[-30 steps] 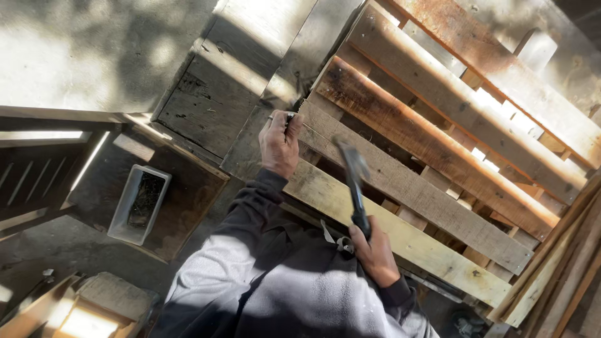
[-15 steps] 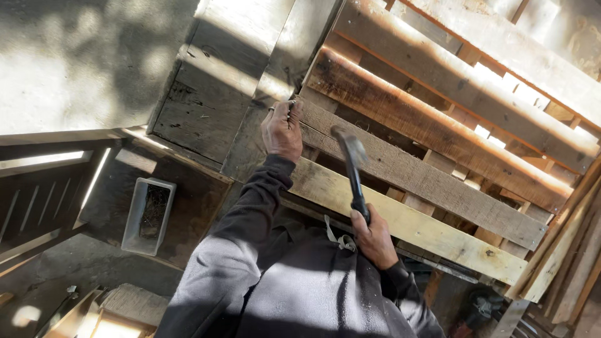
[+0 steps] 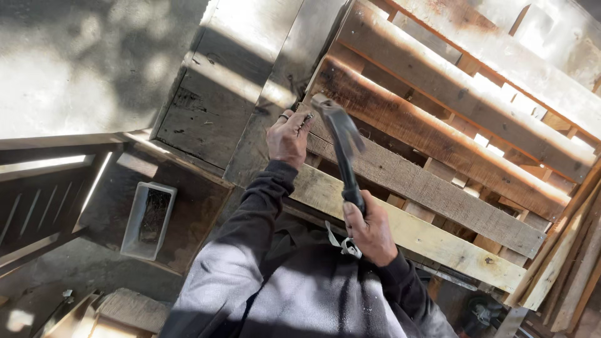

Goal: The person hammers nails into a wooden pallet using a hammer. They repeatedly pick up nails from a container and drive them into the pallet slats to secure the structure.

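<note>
My right hand point(image 3: 370, 230) grips the dark handle of a hammer point(image 3: 341, 141), whose head sits close to my left hand, near the end of a pallet board. My left hand point(image 3: 288, 138) rests against the end of a weathered slat of the wooden pallet point(image 3: 438, 188), fingers pinched together as if on something small; what it pinches is too small to make out. Both arms wear dark sleeves.
Grey worn boards point(image 3: 213, 106) lie left of the pallet. A small rectangular grey tray point(image 3: 149, 219) sits lower left, beside slatted wood point(image 3: 37, 206). More planks lean at the right edge point(image 3: 563, 263). Sunlit concrete point(image 3: 75, 62) fills the upper left.
The hammer head has swung left and toward my left hand at the board's end. My left hand stays on the slat end. The view has shifted slightly.
</note>
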